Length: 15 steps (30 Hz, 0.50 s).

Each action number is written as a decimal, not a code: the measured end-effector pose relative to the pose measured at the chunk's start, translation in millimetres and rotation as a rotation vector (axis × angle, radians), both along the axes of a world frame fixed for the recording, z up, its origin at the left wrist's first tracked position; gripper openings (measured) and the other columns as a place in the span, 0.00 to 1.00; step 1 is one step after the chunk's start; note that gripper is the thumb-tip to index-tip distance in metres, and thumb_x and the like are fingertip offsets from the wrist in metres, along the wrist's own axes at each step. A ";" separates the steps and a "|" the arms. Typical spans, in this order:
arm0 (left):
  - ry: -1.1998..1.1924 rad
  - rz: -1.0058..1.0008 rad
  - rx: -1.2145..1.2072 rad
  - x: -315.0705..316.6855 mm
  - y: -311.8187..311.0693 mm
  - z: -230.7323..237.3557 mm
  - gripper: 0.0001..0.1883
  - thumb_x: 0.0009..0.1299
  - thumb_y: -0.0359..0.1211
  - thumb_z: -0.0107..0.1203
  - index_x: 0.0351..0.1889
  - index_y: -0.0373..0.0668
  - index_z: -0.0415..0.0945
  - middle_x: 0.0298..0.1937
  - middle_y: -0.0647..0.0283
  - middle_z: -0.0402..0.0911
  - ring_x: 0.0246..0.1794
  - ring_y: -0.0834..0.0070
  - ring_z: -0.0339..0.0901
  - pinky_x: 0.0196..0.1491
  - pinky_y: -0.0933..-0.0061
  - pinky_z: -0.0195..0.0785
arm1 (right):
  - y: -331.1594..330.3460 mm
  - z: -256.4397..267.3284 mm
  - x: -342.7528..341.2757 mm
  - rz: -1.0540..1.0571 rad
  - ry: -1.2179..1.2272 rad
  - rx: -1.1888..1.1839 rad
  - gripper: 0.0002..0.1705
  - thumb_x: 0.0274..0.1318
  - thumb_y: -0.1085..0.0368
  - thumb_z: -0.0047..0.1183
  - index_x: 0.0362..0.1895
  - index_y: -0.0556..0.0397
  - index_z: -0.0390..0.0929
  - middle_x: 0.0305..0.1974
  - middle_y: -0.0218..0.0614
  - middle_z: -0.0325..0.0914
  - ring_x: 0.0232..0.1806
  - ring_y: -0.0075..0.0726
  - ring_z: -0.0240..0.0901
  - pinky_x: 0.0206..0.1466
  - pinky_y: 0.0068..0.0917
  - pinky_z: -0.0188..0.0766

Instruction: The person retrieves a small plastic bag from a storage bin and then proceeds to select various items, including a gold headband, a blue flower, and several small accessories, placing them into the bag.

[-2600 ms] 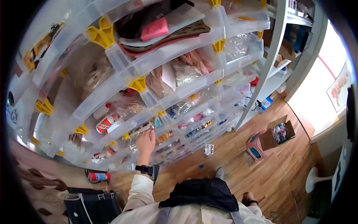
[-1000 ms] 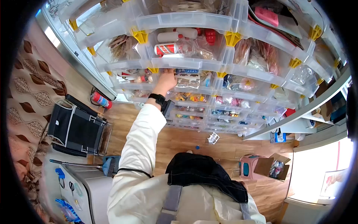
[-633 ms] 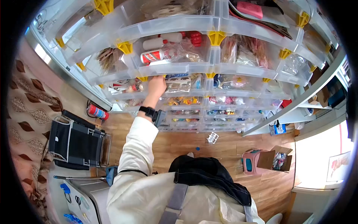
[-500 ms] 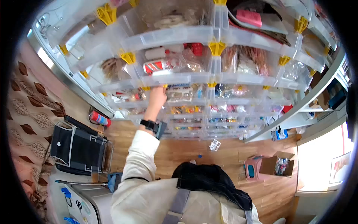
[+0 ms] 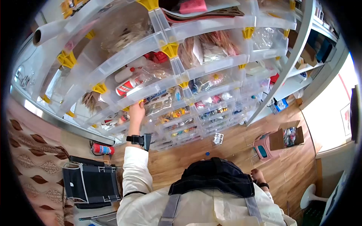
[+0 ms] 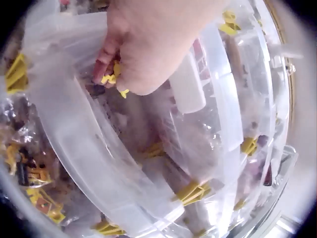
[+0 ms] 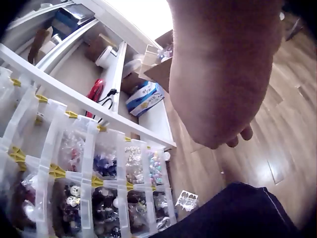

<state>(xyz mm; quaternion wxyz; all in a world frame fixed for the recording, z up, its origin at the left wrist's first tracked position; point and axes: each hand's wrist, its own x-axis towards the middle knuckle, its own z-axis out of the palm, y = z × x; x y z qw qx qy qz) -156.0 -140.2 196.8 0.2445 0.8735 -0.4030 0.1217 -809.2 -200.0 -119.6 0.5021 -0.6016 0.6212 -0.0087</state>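
Yellow piece (image 6: pixel 112 78) in the left hand (image 6: pixel 148 44), partly hidden, shape unclear

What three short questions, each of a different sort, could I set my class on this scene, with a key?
1. Multiple choice: what does the person's left hand hold?
a) a white bottle
b) a small yellow piece
c) a fire extinguisher
2. True or false: the cardboard box on the right of the head view has its flaps closed.
3. Fill in: the stool by that box is ____ with a blue-green panel.

Key: 1. b; 2. false, the flaps stand open; 3. pink.
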 end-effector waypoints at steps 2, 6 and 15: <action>-0.026 -0.031 0.029 9.9 -6.8 -8.5 0.14 0.59 0.35 0.47 0.42 0.39 0.69 0.42 0.45 0.71 0.44 0.48 0.66 0.46 0.57 0.59 | 0.4 11.3 6.3 -0.057 0.054 0.015 0.12 0.46 0.64 0.42 0.32 0.56 0.74 0.25 0.40 0.76 0.27 0.36 0.73 0.29 0.29 0.69; -0.081 -0.066 0.104 2.3 -14.5 -14.5 0.16 0.59 0.36 0.48 0.44 0.40 0.69 0.47 0.47 0.69 0.47 0.51 0.66 0.49 0.60 0.58 | 8.3 34.1 3.0 0.068 0.245 0.125 0.13 0.46 0.64 0.42 0.32 0.56 0.75 0.27 0.42 0.76 0.30 0.37 0.74 0.33 0.30 0.69; 0.141 -0.188 0.095 -22.8 -31.4 -30.2 0.19 0.61 0.38 0.44 0.46 0.37 0.68 0.47 0.46 0.69 0.49 0.53 0.64 0.51 0.62 0.57 | -63.2 82.6 27.3 -0.318 -0.030 -0.699 0.10 0.51 0.66 0.43 0.37 0.57 0.68 0.31 0.50 0.72 0.36 0.54 0.69 0.37 0.35 0.65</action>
